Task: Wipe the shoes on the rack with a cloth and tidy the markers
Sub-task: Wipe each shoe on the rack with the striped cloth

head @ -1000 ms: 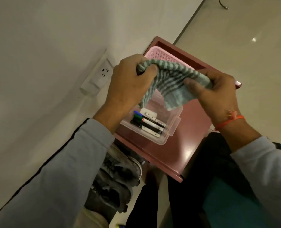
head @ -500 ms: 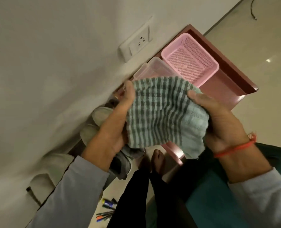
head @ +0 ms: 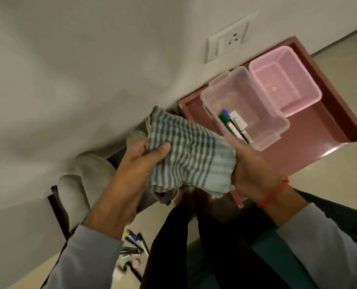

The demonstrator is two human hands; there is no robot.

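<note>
My cloth (head: 190,159) hiding the fingers of my right hand (head: 254,172), shoes (head: 85,184) partly behind my left forearm, floor markers (head: 133,245) blurred, their labels unreadable

Green-striped cloth (head: 191,161) spread between both hands, pale shoes (head: 85,180) on rack below, markers (head: 232,126) in clear box

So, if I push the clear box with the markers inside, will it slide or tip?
Probably slide: the clear box is low and wide on the smooth, glossy cabinet top. It looks light, holding only a few markers. These may roll or shift inside.
</note>
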